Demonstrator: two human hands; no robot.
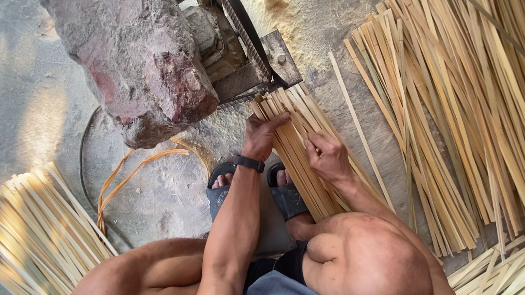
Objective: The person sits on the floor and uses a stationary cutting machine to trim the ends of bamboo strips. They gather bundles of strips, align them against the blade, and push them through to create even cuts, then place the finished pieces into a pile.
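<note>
I squat over a bundle of pale bamboo strips [296,131] whose far ends lie against a rusty metal machine [242,53]. My left hand [260,135], with a black band on its wrist, grips the left side of the bundle near its far end. My right hand [327,155] presses down on top of the same bundle, its fingers closed over the strips. Both of my feet in dark sandals [285,193] sit under the bundle.
A large reddish-grey rock [138,57] sits on the machine. A big pile of bamboo strips [475,95] covers the ground at right, another stack [24,234] lies at left, more strips [512,271] at bottom right. Orange shavings [126,180] and sawdust [300,3] lie on the concrete.
</note>
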